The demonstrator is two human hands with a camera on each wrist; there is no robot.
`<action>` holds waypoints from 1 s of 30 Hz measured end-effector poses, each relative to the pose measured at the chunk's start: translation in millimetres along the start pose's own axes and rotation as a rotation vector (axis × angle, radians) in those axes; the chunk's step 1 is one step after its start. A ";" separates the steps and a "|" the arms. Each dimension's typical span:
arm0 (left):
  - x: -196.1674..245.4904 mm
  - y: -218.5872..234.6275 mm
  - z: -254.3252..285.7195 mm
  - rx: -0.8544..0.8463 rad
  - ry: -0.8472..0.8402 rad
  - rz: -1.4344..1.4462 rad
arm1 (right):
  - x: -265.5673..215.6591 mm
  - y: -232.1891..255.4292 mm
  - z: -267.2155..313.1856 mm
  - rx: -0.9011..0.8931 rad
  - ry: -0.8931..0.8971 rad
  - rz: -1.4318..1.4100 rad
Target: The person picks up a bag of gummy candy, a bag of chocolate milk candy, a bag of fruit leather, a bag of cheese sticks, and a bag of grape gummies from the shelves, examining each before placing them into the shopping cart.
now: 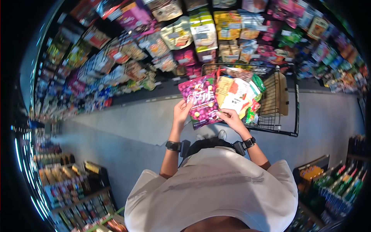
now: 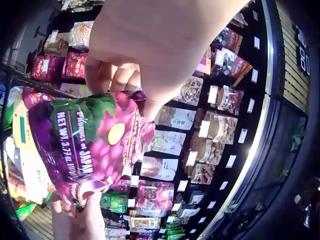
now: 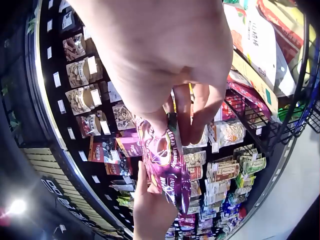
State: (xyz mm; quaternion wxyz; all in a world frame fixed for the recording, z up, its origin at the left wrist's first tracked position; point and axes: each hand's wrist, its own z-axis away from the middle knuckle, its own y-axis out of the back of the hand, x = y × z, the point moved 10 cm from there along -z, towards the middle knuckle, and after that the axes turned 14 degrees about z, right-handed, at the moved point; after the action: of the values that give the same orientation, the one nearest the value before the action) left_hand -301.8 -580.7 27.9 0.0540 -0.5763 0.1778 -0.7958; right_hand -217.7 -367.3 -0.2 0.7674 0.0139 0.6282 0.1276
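Note:
A purple bag with grape pictures (image 1: pixel 199 101) is held up in front of the person's body, between both hands. The left hand (image 1: pixel 182 112) grips its left edge; the left wrist view shows this hand (image 2: pixel 145 45) large, thumb and fingers pinching the bag (image 2: pixel 85 142). At the bag's lower right edge the right hand (image 1: pixel 232 119) pinches a corner between thumb and fingers. In the right wrist view the right hand (image 3: pixel 170 60) holds the bag (image 3: pixel 162 160) from above, with the left hand (image 3: pixel 152 212) below it.
A black wire shopping cart (image 1: pixel 296 104) stands just right of the bag, holding several packages (image 1: pixel 235 92) and a brown box (image 1: pixel 278 94). Shelves of hanging snack bags (image 1: pixel 203 33) span the far side. Lower display racks (image 1: pixel 81 193) stand behind on both sides, with grey floor (image 1: pixel 127 123) between.

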 end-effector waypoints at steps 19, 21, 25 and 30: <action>83.1 320.5 152.1 0.207 -0.212 -0.073 | -81.6 -352.0 -92.3 -0.609 -0.010 -0.030; 91.4 377.1 180.0 0.319 -0.171 -0.146 | -99.4 -419.4 -105.4 -0.690 0.072 0.062; 120.3 469.3 230.2 0.468 -0.326 0.021 | -140.4 -520.5 -121.3 -0.786 0.212 0.223; 142.0 559.7 271.8 0.554 -0.243 -0.057 | -170.8 -620.4 -138.2 -0.900 0.264 0.291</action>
State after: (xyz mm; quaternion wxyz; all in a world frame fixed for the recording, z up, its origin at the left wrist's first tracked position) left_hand -160.8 -1203.1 36.2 0.2078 -0.6354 -0.0701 -0.7404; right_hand -271.3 -1023.0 22.1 0.5852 -0.2476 0.5943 0.4930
